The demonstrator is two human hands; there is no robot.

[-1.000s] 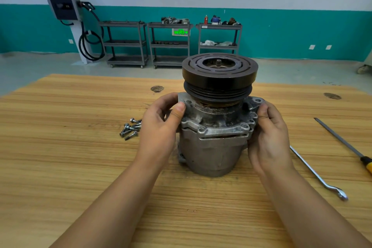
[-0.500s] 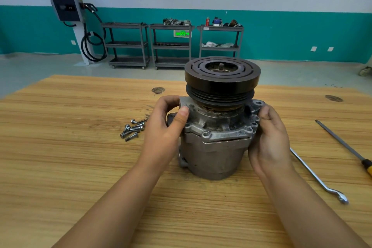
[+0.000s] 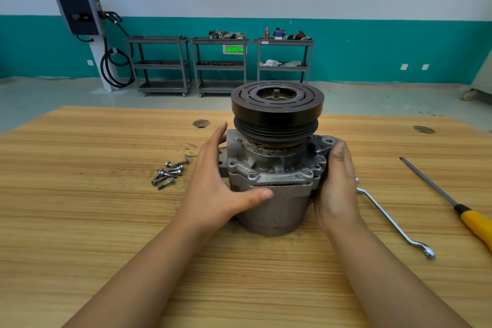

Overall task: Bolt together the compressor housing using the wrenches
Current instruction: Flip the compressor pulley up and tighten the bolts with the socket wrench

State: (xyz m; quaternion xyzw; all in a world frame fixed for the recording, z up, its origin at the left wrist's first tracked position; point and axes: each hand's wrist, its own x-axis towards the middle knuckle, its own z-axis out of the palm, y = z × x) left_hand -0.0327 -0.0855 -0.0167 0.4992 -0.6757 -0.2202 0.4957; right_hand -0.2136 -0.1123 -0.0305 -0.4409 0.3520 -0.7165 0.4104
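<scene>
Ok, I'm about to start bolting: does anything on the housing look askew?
On the compressor housing, the upper flange seems to sit proud of the lower body, with a dark seam along the front, and its bolt holes look empty. The bolts lie loose on the table to its left.

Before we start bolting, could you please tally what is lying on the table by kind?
compressor: 1
wrench: 1
screwdriver: 1
bolts: about 6, in a loose pile, so the exact number is hard to tell
Total: about 9
</scene>
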